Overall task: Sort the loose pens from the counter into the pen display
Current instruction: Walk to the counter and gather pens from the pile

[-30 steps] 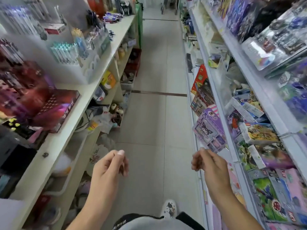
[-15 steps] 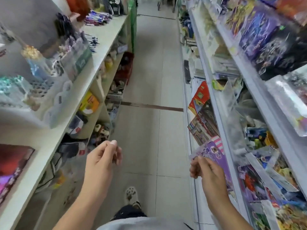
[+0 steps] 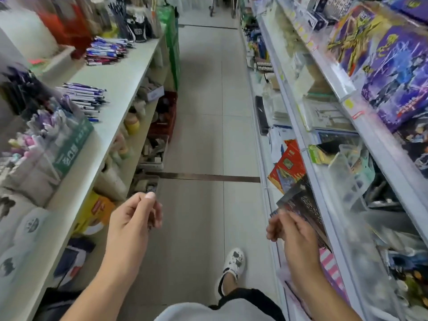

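Hands first, nearest to you: your left hand (image 3: 136, 218) hangs over the tiled aisle floor (image 3: 208, 135) just off the front edge of the desk (image 3: 125, 72), its fingers loosely curled toward the thumb and holding nothing that shows. Your right hand (image 3: 294, 235) is across the aisle from the desk, against the glossy packets on the right-hand shelving (image 3: 301, 126); its fingers are bent and blurred, and you cannot tell whether that grip pinches anything. Below them, well out from the desk, a white spotted shoe (image 3: 234, 262) stands on the floor.

Along the desk, a smooth white board running away from you, the closest goods at its near end are blurred. Next comes a clear plastic pen display (image 3: 53, 144) with a green printed front panel, crowded with soft pastel toppers. Just beyond it on the desk top lies a fan of slim loose pens (image 3: 85, 100), white and purple barrels with dark tips pointing toward the aisle. Farther along the desk lies a second heap of pens (image 3: 106, 52), blue, red and white, jumbled across one another. Behind that heap, at the desk's far end, stands a dark cup of upright pens (image 3: 136, 24). Under the desk, open shelves hold boxes and a yellow pack (image 3: 97, 209).
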